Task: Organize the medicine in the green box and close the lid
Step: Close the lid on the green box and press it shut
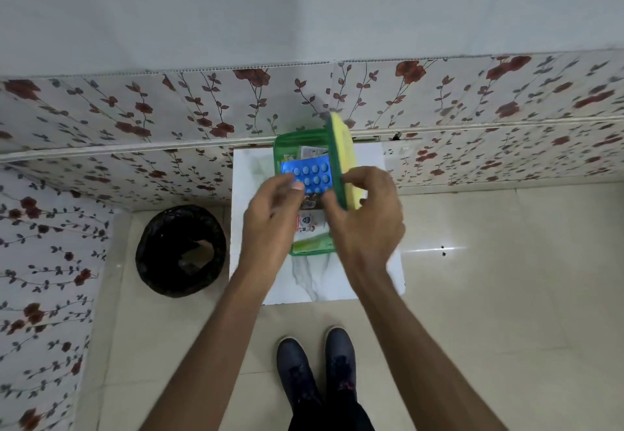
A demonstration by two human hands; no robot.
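- Holding, head view: left hand (275,209) pinches the near left corner of a blue blister strip (309,174) between thumb and fingers, above the open green box (283,147).
- Right hand (363,214): closed on the lid (339,157), green-rimmed with a yellow face, tilted nearly on edge along the box's right side; the near end is gripped, the far end stands free.
- Step in hand, as judged: lay the strip flat on top of the packets, pills upward, its edges inside the walls so nothing rides on the rim; only then swing the lid over and press it down evenly.
- Risk, as judged: a strip corner left over the rim would stop the lid seating.
- Green box, contents: printed packets and sachets, one at the far end, others showing between the hands; a pale green item at the near end. Exact count cannot be told.
- Box location: on a small white marbled table (368,163) against the floral wall.
- Black-lined bin (180,250): on the floor, left of the table, well apart; contents unclear.
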